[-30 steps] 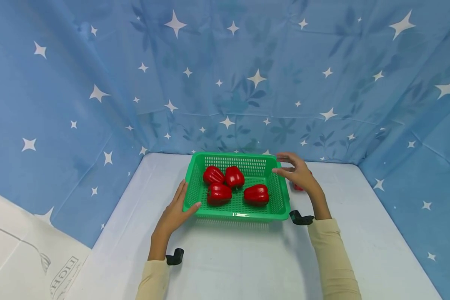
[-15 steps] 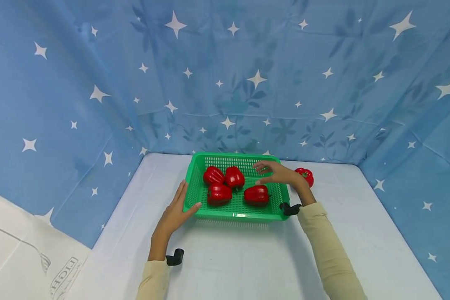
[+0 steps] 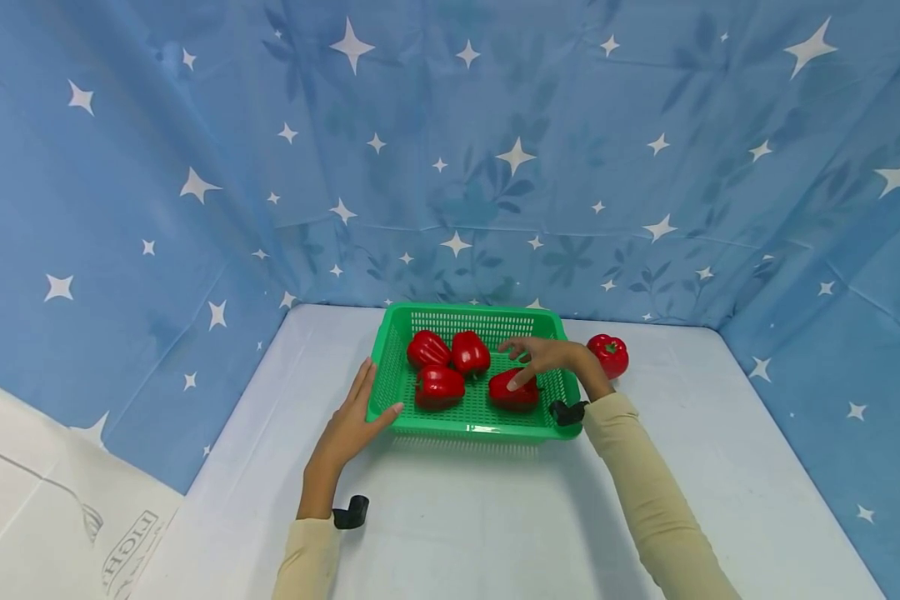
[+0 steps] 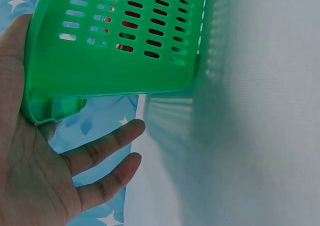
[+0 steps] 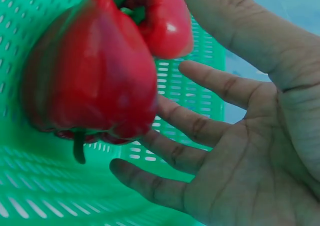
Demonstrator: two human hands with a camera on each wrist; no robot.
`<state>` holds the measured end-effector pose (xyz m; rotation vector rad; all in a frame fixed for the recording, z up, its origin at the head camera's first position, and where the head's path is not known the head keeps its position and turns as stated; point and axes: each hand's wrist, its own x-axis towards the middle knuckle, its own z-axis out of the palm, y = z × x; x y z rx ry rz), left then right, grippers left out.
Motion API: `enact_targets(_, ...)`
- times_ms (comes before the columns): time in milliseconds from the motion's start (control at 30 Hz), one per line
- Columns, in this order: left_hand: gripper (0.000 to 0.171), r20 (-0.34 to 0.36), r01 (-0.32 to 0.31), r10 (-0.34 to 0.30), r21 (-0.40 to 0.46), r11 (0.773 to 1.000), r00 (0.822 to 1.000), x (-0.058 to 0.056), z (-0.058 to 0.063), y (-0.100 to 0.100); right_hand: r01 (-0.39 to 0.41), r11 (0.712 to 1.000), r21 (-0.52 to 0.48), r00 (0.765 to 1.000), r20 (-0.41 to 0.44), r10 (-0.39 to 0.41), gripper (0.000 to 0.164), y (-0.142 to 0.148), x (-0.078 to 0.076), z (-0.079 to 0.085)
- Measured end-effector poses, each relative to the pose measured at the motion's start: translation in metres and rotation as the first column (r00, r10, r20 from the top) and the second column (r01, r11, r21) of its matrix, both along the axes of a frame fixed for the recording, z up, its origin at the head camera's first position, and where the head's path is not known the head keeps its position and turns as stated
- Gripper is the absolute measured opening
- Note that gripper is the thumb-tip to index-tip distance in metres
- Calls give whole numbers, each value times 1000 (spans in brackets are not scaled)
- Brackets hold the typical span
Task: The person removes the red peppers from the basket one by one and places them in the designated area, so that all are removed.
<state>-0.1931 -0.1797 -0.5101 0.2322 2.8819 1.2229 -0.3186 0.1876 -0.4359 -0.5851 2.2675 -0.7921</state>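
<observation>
Left hand (image 3: 351, 423): fingers spread, rested at left edge of basket (image 3: 435, 429)
Right hand (image 3: 546, 355): fingers parted, held over right pepper (image 3: 513, 398) inside
Gap: left between it and three clustered peppers (image 3: 439, 388)
Loose pepper (image 3: 608, 357): set on surface (image 3: 487, 525) beyond right edge

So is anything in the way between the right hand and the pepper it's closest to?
Nothing visible. The right hand is over the green basket, its palm side facing the nearest red pepper. The other three peppers in there lie to its left in the head view, out of the way.
</observation>
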Motion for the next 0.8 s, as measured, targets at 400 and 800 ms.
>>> enact_targets(400,94,-2,-2,2,18,1000,1000,-2,-1,-1,28,998,64,999,22,-30,90,1,1,-4)
enact_targets(800,93,-4,0,0,15,1000,1000,-1,0,1,7,994,110,999,46,-12,87,1,-1,-14)
